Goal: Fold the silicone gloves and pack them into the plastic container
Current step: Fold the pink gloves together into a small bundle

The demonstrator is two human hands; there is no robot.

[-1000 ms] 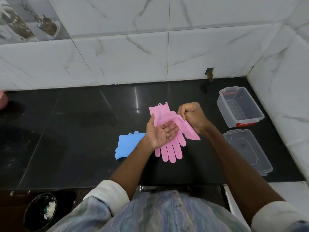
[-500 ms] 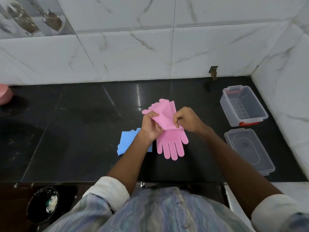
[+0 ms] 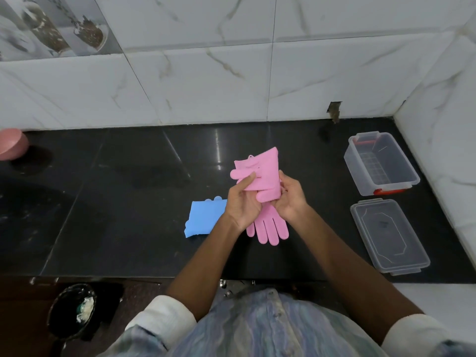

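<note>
We see both hands above the middle of the black tabletop (image 3: 128, 202), near its front edge: left hand (image 3: 242, 202) pinching the folded pink glove (image 3: 262, 173) with its thumb on top, right hand (image 3: 291, 199) curled round the glove's right side. A second pink glove (image 3: 270, 228) lies flat beneath them, a blue glove (image 3: 203, 217) just left of it. The open plastic container (image 3: 381, 163) stands by the right edge, its lid (image 3: 386, 235) just in front.

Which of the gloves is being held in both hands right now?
The folded pink glove, raised between the left hand and right hand. The second pink glove and the blue glove lie flat on the counter.
</note>
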